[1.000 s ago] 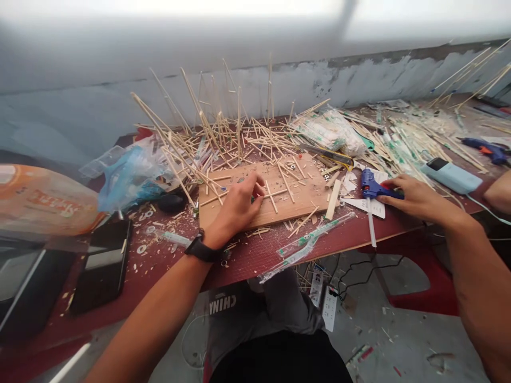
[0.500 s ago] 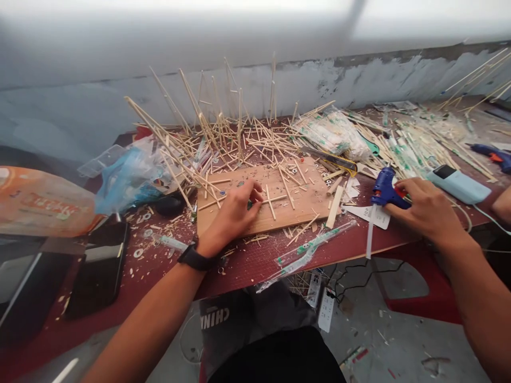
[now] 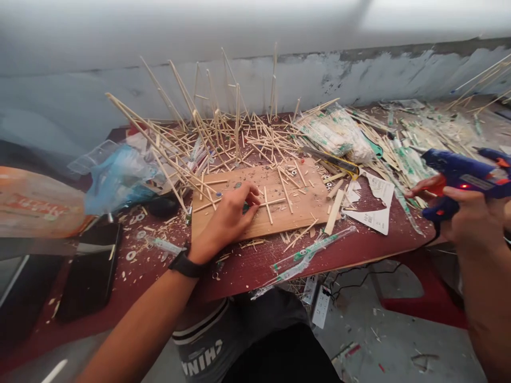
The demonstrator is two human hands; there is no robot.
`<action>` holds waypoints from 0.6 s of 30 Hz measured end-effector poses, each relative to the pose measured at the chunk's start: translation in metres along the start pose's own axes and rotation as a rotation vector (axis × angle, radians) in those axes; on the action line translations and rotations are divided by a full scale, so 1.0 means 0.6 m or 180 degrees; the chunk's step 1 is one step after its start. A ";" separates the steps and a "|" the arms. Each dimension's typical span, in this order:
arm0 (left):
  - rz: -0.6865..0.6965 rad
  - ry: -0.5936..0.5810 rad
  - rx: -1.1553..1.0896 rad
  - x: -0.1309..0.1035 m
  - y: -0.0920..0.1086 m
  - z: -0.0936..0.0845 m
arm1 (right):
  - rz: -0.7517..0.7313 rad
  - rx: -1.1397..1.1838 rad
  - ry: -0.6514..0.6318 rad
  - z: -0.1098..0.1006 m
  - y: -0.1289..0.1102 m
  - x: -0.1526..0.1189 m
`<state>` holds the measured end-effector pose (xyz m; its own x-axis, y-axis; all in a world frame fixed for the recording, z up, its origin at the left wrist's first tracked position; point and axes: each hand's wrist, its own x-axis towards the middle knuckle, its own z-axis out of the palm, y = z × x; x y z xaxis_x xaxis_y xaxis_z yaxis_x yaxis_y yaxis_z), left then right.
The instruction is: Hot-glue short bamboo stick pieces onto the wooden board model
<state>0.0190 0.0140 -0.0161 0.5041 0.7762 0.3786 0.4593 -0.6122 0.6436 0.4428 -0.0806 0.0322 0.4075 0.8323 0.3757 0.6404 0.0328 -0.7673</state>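
My left hand (image 3: 237, 210) rests over the wooden board (image 3: 255, 181), with thumb and fingers pinching the left end of a small cross of thin wooden sticks (image 3: 268, 204). The cross lies flat on the board. At the right, my right hand (image 3: 475, 221) is wrapped round a blue hot glue gun (image 3: 467, 173) with a red trigger and a small red light. It is raised over the table's right side, away from the board. More cut sticks (image 3: 285, 189) lie on the board beside the cross.
A heap of wooden sticks (image 3: 239, 133), some upright, stands behind the board. Near it lie a yellow-black utility knife (image 3: 335, 160), a white card (image 3: 377, 205) and plastic wrappers (image 3: 315, 250). A dark phone (image 3: 91, 271) and a blue plastic bag (image 3: 117, 175) are on the left.
My right hand has carried the glue gun rightward and up, uncovering the white card. My left hand keeps its pinch at the stick cross, nearly in place. The view has shifted slightly.
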 end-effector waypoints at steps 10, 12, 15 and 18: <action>0.0007 0.0061 -0.0021 -0.001 -0.001 0.004 | 0.0037 0.0723 -0.2518 0.165 -0.155 0.041; -0.0006 0.0072 -0.0029 -0.002 -0.002 0.004 | -0.0044 0.0655 -0.2764 0.201 -0.150 0.040; -0.0010 0.0053 -0.0008 -0.003 -0.002 0.004 | -0.0133 0.0609 -0.3043 0.230 -0.134 0.037; -0.0031 0.0051 0.0080 -0.005 0.000 0.005 | -0.0323 0.0570 -0.3179 0.237 -0.121 0.035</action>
<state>0.0199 0.0114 -0.0192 0.4877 0.7844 0.3831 0.4826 -0.6080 0.6304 0.3122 0.0130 0.0222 -0.4252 0.8997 -0.0990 0.5014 0.1431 -0.8533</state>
